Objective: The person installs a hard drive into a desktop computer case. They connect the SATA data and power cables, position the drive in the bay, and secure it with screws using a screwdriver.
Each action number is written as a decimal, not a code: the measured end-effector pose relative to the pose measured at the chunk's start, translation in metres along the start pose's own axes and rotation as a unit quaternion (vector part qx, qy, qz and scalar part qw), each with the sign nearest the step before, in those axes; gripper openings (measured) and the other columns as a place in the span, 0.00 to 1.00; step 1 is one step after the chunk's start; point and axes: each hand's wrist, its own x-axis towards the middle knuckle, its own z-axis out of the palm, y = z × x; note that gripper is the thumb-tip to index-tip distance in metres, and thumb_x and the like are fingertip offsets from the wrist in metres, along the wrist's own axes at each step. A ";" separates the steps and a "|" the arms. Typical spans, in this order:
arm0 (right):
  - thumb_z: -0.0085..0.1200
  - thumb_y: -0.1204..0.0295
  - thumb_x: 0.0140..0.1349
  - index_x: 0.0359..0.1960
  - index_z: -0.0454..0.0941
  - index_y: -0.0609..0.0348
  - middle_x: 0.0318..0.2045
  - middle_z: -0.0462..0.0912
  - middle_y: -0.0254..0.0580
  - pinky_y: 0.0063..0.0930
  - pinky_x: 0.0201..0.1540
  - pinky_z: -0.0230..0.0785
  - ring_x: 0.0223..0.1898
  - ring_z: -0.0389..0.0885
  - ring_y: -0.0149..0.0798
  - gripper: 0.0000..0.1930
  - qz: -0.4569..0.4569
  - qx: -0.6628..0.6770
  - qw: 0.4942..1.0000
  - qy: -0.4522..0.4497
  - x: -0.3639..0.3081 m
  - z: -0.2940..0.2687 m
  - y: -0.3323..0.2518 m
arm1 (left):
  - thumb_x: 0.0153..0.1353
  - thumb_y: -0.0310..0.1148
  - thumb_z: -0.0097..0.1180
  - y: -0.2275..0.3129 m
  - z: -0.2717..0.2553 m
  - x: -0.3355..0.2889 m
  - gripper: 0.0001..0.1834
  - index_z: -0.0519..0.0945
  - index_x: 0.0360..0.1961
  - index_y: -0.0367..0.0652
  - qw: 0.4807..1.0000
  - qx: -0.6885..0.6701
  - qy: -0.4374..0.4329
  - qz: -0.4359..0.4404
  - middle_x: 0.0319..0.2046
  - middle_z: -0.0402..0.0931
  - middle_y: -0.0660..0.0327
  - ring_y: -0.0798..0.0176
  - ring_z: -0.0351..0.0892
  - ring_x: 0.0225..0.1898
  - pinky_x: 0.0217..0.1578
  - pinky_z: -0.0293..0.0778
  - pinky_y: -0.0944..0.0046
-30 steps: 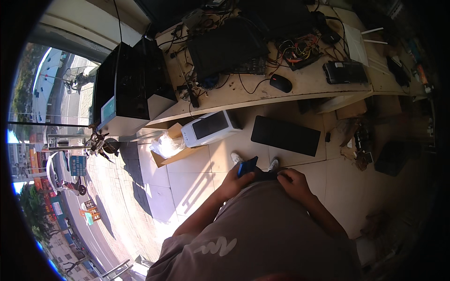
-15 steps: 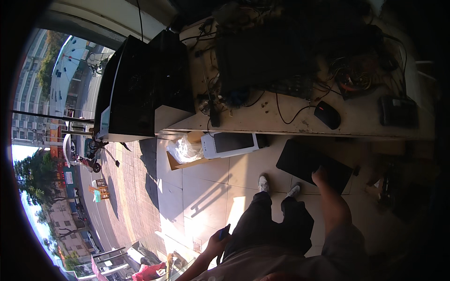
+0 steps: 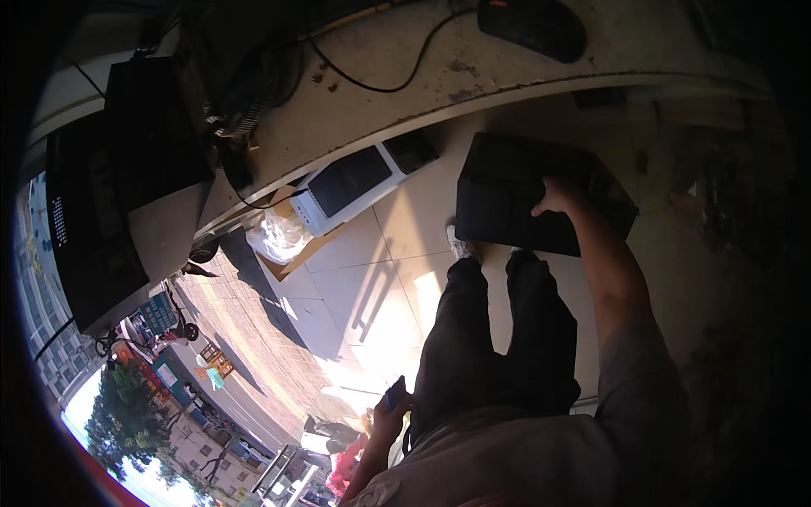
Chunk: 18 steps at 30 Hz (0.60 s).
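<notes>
Desk (image 3: pixel 524 80): a long pale slab curving across the top of the frame, cables trailing over it.
Black cases (image 3: pixel 118 169): stacked at the upper left, on the desk's end.
Black box (image 3: pixel 507 190): flat, on the tiled floor (image 3: pixel 355 287) right of centre, just below the desk edge.
White device (image 3: pixel 351 184): dark-faced, tilted, left of the black box under the desk.
Right hand (image 3: pixel 557 196): resting on the black box's top edge; grip looks loose, fingers hidden, cannot tell.
Left hand (image 3: pixel 390 414): lower centre, grip clenched around a small blue object (image 3: pixel 394 394).
Mouse (image 3: pixel 532 25): black, top of frame.
</notes>
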 end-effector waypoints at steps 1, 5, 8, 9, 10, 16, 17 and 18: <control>0.74 0.55 0.44 0.60 0.72 0.65 0.56 0.78 0.57 0.43 0.59 0.72 0.57 0.78 0.53 0.42 0.004 0.022 1.000 -0.011 -0.011 0.021 -0.001 | 0.63 0.27 0.59 0.006 0.005 -0.007 0.15 0.78 0.50 0.34 1.000 -0.016 0.009 -0.013 0.38 0.80 0.60 0.63 0.81 0.42 0.43 0.78 0.62; 0.72 0.59 0.46 0.56 0.76 0.62 0.55 0.79 0.54 0.45 0.58 0.72 0.56 0.78 0.52 0.35 0.040 0.061 0.997 -0.038 -0.035 0.138 0.016 | 0.63 0.29 0.60 0.007 0.006 -0.004 0.15 0.79 0.49 0.34 0.997 0.079 -0.023 -0.006 0.38 0.80 0.62 0.66 0.80 0.41 0.42 0.77 0.64; 0.67 0.65 0.51 0.50 0.81 0.60 0.50 0.83 0.53 0.48 0.55 0.74 0.53 0.81 0.53 0.24 0.051 0.043 0.997 -0.049 -0.043 0.174 0.014 | 0.63 0.29 0.59 0.006 -0.003 0.002 0.14 0.79 0.48 0.35 0.995 0.082 -0.044 -0.038 0.39 0.80 0.61 0.65 0.81 0.41 0.41 0.78 0.64; 0.66 0.66 0.51 0.48 0.82 0.60 0.49 0.83 0.53 0.48 0.54 0.74 0.52 0.81 0.53 0.22 0.054 0.044 0.996 -0.060 -0.042 0.188 0.021 | 0.63 0.30 0.60 0.005 -0.015 0.006 0.17 0.77 0.51 0.36 0.992 0.082 -0.072 -0.057 0.39 0.80 0.60 0.63 0.82 0.41 0.42 0.80 0.62; 0.65 0.67 0.52 0.47 0.83 0.60 0.47 0.83 0.53 0.48 0.54 0.74 0.50 0.82 0.54 0.20 0.052 0.042 0.996 -0.065 -0.037 0.200 0.026 | 0.63 0.31 0.60 0.007 -0.014 0.008 0.18 0.76 0.52 0.36 0.993 0.080 -0.064 -0.064 0.39 0.80 0.60 0.63 0.82 0.41 0.42 0.81 0.61; 0.54 0.69 0.64 0.36 0.85 0.59 0.39 0.85 0.52 0.49 0.43 0.78 0.41 0.84 0.51 0.09 0.053 -0.002 0.995 -0.085 -0.039 0.237 0.045 | 0.65 0.32 0.60 0.019 -0.020 0.024 0.17 0.75 0.51 0.36 0.988 0.104 -0.065 -0.097 0.38 0.81 0.59 0.63 0.83 0.40 0.41 0.81 0.61; 0.54 0.69 0.65 0.36 0.85 0.59 0.38 0.85 0.51 0.49 0.43 0.78 0.41 0.84 0.51 0.09 0.063 -0.004 0.994 -0.091 -0.037 0.241 0.048 | 0.65 0.32 0.60 0.021 -0.018 0.025 0.17 0.75 0.51 0.36 0.988 0.099 -0.064 -0.098 0.38 0.81 0.59 0.63 0.83 0.40 0.41 0.80 0.61; 0.54 0.69 0.65 0.35 0.85 0.59 0.38 0.85 0.51 0.49 0.43 0.78 0.40 0.84 0.51 0.09 0.072 -0.006 0.993 -0.098 -0.033 0.245 0.052 | 0.65 0.32 0.60 0.022 -0.017 0.025 0.16 0.76 0.51 0.36 0.989 0.093 -0.063 -0.098 0.38 0.81 0.59 0.63 0.83 0.40 0.41 0.80 0.61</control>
